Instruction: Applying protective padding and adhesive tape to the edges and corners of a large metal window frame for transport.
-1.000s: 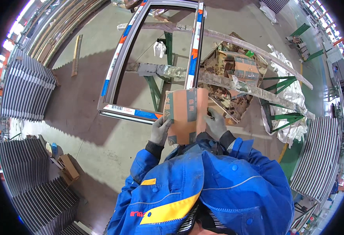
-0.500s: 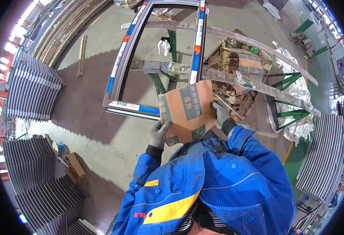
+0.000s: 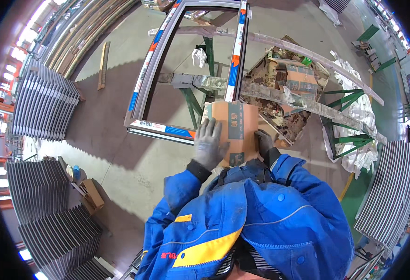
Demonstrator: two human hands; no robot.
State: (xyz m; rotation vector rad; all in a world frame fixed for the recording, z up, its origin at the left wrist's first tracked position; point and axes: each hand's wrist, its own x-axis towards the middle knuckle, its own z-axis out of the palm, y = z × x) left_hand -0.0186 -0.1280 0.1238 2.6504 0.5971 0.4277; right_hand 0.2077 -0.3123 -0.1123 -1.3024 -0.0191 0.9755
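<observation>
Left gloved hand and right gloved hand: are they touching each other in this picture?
Apart. The head view shows it: brown printed cardboard is visible between the left gloved hand and the right gloved hand.

From the wearer's head, the fisheye looks steeply down and forward: blue work jacket (image 3: 261,210) nearest, cardboard piece (image 3: 235,133) just beyond, profile frame (image 3: 236,56) farther off; left and right rims seem badly warped.

Your left hand (image 3: 208,143) lies flat, back upward, fingers (image 3: 211,127) straight toward far side, thumb (image 3: 224,149) spread right. Your right hand (image 3: 265,143), partly shaded, points far-left. Left forearm (image 3: 182,187) and right forearm (image 3: 286,168) slant inward.
</observation>
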